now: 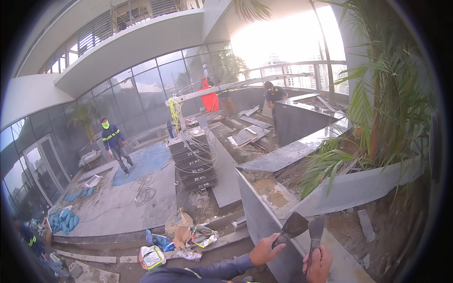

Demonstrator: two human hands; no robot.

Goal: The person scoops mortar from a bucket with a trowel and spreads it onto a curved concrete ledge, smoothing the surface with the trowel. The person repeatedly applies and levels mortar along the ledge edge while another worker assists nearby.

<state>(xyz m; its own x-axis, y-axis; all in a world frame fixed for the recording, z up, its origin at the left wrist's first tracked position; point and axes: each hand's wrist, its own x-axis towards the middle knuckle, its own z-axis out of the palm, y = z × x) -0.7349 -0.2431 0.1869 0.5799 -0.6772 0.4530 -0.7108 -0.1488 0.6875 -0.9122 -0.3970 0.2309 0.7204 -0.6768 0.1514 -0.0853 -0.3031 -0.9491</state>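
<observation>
At the lower middle, my left hand [268, 249] grips a wide dark-bladed scraper [296, 224], its blade pointing up and to the right. Beside it, my right hand [318, 265] is closed round the handle of a putty knife [316, 228], whose narrower blade stands nearly upright. The two blades are close together; I cannot tell whether they touch. Both tools are above the top edge of a grey stone-clad low wall [264, 219] that runs away from me.
Palms grow in a curved planter [363, 188] at right. Stacked dark weights [193, 162] carry a hoist arm with looped cable. Torn bags [179, 231] lie left of my arms. One person [113, 141] walks at left; another [273, 99] stands behind the far wall. A blue sheet [146, 162] covers paving.
</observation>
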